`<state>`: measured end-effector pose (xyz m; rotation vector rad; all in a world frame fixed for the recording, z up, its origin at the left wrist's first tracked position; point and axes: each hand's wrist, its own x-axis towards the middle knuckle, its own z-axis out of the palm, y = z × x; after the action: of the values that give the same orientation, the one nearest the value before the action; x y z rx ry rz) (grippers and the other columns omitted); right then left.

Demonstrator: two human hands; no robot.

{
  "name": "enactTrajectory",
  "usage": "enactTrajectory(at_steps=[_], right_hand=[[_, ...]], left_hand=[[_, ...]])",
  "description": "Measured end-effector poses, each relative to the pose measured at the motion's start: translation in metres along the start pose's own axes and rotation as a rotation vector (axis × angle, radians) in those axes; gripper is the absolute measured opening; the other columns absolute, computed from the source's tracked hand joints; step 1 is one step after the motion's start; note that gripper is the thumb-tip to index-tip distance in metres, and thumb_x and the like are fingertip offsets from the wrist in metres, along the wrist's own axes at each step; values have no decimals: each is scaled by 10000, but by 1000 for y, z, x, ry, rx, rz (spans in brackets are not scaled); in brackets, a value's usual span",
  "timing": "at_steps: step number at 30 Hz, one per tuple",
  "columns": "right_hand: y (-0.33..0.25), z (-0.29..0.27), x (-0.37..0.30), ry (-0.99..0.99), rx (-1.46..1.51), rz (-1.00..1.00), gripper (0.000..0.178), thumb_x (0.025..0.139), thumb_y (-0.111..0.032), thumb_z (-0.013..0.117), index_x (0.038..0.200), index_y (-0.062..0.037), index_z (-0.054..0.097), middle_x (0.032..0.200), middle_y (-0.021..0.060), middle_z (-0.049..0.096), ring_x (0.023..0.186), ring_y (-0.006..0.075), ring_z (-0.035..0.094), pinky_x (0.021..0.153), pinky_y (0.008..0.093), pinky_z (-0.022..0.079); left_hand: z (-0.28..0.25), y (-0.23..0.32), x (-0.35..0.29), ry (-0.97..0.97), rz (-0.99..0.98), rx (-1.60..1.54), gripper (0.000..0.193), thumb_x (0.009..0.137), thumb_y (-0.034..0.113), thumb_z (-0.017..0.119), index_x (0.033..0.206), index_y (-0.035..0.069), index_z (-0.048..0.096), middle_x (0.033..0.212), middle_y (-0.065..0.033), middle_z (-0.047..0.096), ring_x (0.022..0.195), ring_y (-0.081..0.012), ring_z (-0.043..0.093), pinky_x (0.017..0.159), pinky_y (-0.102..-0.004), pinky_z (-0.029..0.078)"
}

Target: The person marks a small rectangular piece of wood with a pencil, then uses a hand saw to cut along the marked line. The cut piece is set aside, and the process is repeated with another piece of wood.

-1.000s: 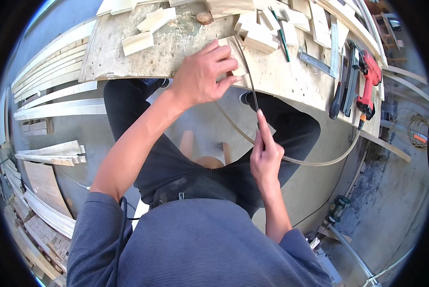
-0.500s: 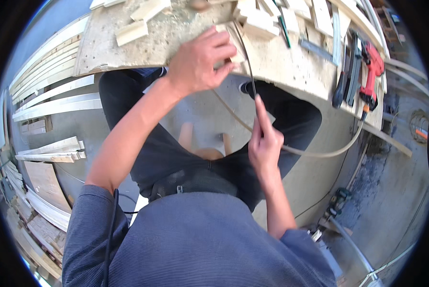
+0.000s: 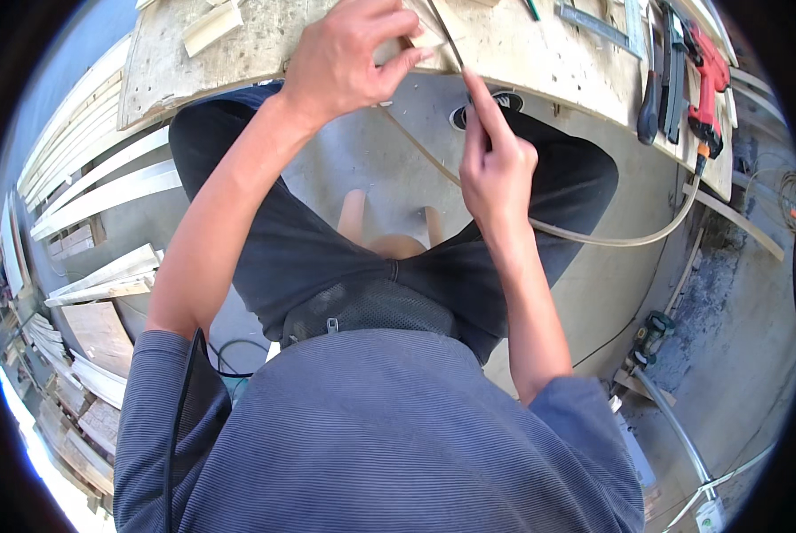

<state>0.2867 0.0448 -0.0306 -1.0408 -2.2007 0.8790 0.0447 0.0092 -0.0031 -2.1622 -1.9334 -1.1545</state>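
Note:
My left hand (image 3: 349, 67) reaches over the near edge of the wooden bench. Its fingers and thumb are closed on a small pale wood piece (image 3: 426, 37), partly hidden behind them. In my right hand (image 3: 497, 164) is a long, thin, dark file (image 3: 445, 31), the index finger stretched along it. The file slants away across the bench edge and lies against or just beside the wood piece; I cannot tell if they touch. Its far end runs past the upper rim of the view.
On the bench (image 3: 585, 111) lie a red air nailer (image 3: 707, 80), a dark-handled tool (image 3: 648, 107), a metal square (image 3: 593, 27) and a wood offcut (image 3: 212, 28). A hose (image 3: 611, 238) loops from the nailer across my legs. Wood strips (image 3: 105, 200) lie at left; a green power tool (image 3: 654, 336) stands at right.
The right hand has pushed the file forward, closer to the bench edge and my left hand. My left hand keeps hold of the wood piece. The whole view has shifted, so the bench appears higher.

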Motion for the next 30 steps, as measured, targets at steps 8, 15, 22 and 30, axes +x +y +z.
enactTrajectory(at_steps=[8, 15, 22, 30], right_hand=[[12, -13, -66, 10, 24, 26, 586, 1108, 49, 650, 1644, -186, 664, 804, 210, 622, 639, 158, 550, 660, 252, 498], [5, 16, -3, 104, 113, -47, 496, 1139, -48, 666, 1606, -212, 698, 743, 193, 496, 604, 138, 413, 625, 243, 452], [23, -5, -64, 45, 45, -57, 630, 1077, 50, 681, 1654, -202, 654, 923, 257, 748, 645, 295, 745, 669, 352, 593], [11, 8, -23, 60, 95, -44, 618, 1079, 36, 683, 1642, -218, 665, 821, 252, 690, 616, 352, 694, 663, 385, 589]], left_hand=[[4, -1, -3, -2, -10, 1, 195, 871, 112, 850, 956, 46, 687, 977, -150, 617, 970, -398, 661, 845, -471, 560], [14, -13, -5, 30, 42, 1, 198, 876, 128, 858, 935, 39, 691, 959, -156, 626, 946, -406, 661, 834, -474, 548], [3, 2, -1, 21, -2, -29, 186, 872, 113, 856, 925, 39, 694, 950, -154, 623, 941, -399, 659, 823, -472, 546], [5, -5, -3, -21, -10, 9, 174, 875, 107, 853, 927, 44, 699, 950, -147, 624, 947, -390, 664, 823, -470, 548]])
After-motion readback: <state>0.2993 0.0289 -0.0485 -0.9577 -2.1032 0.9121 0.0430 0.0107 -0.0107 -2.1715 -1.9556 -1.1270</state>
